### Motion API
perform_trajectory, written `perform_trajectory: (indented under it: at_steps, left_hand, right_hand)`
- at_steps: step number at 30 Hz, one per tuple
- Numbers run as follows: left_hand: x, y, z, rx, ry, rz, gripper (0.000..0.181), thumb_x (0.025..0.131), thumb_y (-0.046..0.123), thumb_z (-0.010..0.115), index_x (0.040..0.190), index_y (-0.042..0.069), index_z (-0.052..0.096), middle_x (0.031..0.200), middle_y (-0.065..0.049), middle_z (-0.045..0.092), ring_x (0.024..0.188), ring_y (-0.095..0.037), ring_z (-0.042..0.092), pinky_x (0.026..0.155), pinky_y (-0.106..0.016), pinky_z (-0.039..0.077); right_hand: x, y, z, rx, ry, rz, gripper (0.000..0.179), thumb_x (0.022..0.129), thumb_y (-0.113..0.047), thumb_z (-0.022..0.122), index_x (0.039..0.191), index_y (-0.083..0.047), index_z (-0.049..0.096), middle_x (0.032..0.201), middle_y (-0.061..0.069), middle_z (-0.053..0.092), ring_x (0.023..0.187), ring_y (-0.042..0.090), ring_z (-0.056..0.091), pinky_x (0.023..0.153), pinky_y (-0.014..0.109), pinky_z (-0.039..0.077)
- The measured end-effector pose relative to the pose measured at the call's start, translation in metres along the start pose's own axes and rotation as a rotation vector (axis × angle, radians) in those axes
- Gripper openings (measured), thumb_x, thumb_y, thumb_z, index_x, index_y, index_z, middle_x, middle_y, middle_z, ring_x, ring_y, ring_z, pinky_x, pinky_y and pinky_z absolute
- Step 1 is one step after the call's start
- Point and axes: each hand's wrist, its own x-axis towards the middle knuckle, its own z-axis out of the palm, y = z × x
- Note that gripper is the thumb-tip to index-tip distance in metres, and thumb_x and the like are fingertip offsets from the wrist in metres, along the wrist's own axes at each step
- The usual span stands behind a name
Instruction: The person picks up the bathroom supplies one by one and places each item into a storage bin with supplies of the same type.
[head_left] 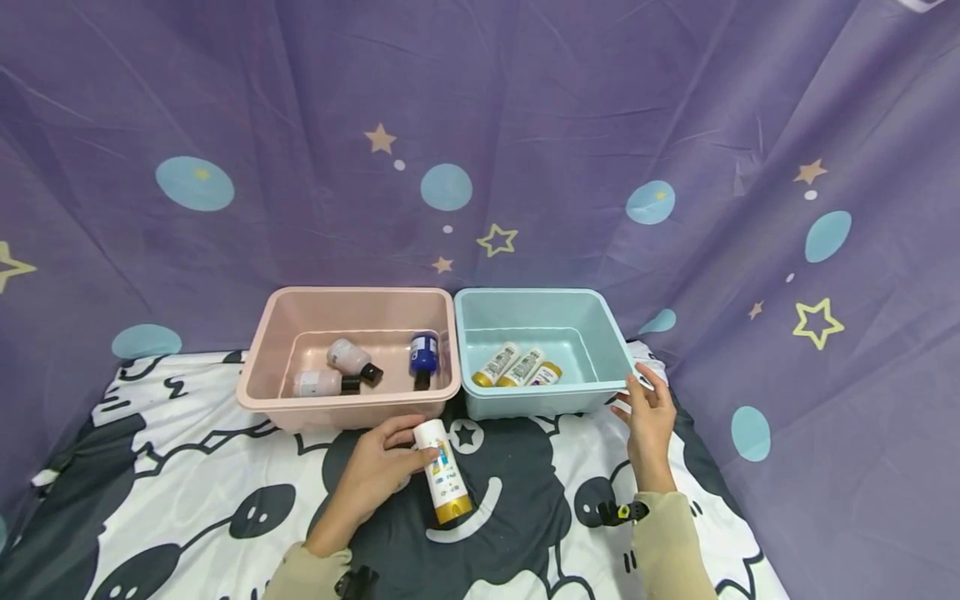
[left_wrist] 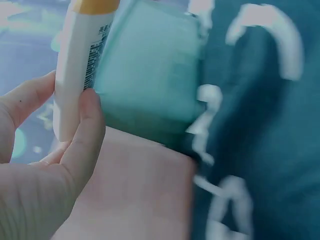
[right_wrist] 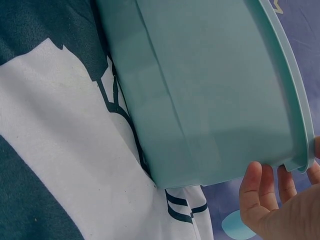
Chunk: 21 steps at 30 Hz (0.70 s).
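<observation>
My left hand (head_left: 386,462) pinches a white bottle with a gold end (head_left: 444,471) between thumb and fingers, in front of the two bins. The left wrist view shows printed text on that bottle (left_wrist: 80,65). On the right, my other hand (head_left: 648,417) holds the front right rim corner of the light blue bin (head_left: 540,406), its fingers above and below the lip. Inside this bin lie several similar bottles (head_left: 522,367). The pink bin (head_left: 360,408) to its left contains two pale bottles with black caps (head_left: 318,383) and a blue bottle with a black cap (head_left: 423,354).
Both bins stand side by side on a black and white patterned cloth (head_left: 202,467). Behind them hangs a purple curtain (head_left: 540,125) with stars and blue dots, which also runs along the sides.
</observation>
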Motion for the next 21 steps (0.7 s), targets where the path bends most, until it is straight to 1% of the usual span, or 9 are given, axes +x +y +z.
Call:
perform_trajectory:
  at_steps: [2,4,8,11,13,15,18,21]
  left_hand:
    - [0.001,0.016,0.001,-0.012,-0.022,0.017,0.056,0.084,0.009,0.083,0.134,0.0,0.058,0.118,-0.019,0.065,0.098,-0.028,0.07,0.077,-0.034,0.062]
    - [0.004,0.032,0.0,-0.004,-0.042,0.046,0.056,0.085,0.01,0.082,0.134,0.001,0.058,0.12,-0.019,0.064,0.1,-0.028,0.069,0.08,-0.035,0.062]
    - [0.019,0.057,0.003,0.051,-0.072,0.108,0.057,0.086,0.013,0.081,0.135,-0.001,0.057,0.121,-0.02,0.064,0.103,-0.029,0.068,0.08,-0.035,0.061]
    - [0.038,0.073,0.007,0.096,-0.071,0.144,0.06,0.085,0.017,0.083,0.136,0.0,0.058,0.121,-0.018,0.065,0.102,-0.028,0.067,0.079,-0.033,0.061]
    - [0.052,0.082,0.012,0.117,-0.075,0.155,0.061,0.084,0.019,0.084,0.136,0.002,0.058,0.122,-0.018,0.065,0.102,-0.028,0.066,0.079,-0.036,0.061]
    - [0.066,0.091,0.017,0.152,-0.074,0.162,0.062,0.084,0.023,0.084,0.137,0.004,0.058,0.124,-0.017,0.064,0.1,-0.027,0.067,0.081,-0.039,0.06]
    - [0.09,0.103,0.028,0.144,-0.11,0.155,0.062,0.085,0.022,0.082,0.138,0.004,0.055,0.125,-0.018,0.063,0.097,-0.028,0.069,0.084,-0.045,0.06]
    - [0.115,0.11,0.043,0.119,-0.125,0.135,0.063,0.086,0.019,0.082,0.139,0.002,0.053,0.123,-0.018,0.062,0.092,-0.028,0.071,0.083,-0.041,0.061]
  right_hand:
    - [0.001,0.001,0.001,0.002,-0.002,0.0,0.044,0.096,-0.033,0.07,0.136,-0.018,0.061,0.109,0.01,0.062,0.102,0.043,0.064,0.065,0.032,0.063]
    - [0.002,0.001,0.002,-0.003,-0.006,-0.001,0.044,0.096,-0.034,0.07,0.137,-0.019,0.061,0.109,0.01,0.062,0.103,0.043,0.064,0.066,0.032,0.063]
    - [0.001,0.0,0.002,-0.012,0.003,-0.001,0.043,0.097,-0.033,0.069,0.137,-0.019,0.061,0.109,0.01,0.062,0.099,0.039,0.066,0.065,0.032,0.063]
    - [-0.001,-0.001,0.0,-0.025,0.003,-0.008,0.044,0.097,-0.032,0.068,0.138,-0.017,0.06,0.11,0.011,0.061,0.095,0.034,0.067,0.065,0.031,0.062]
    - [-0.002,-0.001,-0.001,-0.033,-0.007,-0.014,0.045,0.098,-0.033,0.068,0.139,-0.016,0.059,0.111,0.012,0.06,0.095,0.034,0.067,0.065,0.031,0.062]
    - [-0.001,-0.002,-0.001,-0.035,-0.011,-0.013,0.046,0.097,-0.033,0.068,0.139,-0.016,0.059,0.111,0.012,0.06,0.097,0.037,0.066,0.066,0.031,0.062]
    - [0.0,-0.001,0.0,-0.034,-0.003,-0.006,0.044,0.097,-0.032,0.069,0.137,-0.018,0.06,0.11,0.012,0.061,0.102,0.042,0.064,0.065,0.03,0.062]
    - [0.001,0.0,0.0,-0.027,0.01,0.003,0.042,0.097,-0.031,0.069,0.136,-0.019,0.061,0.108,0.01,0.061,0.104,0.045,0.063,0.064,0.03,0.062]
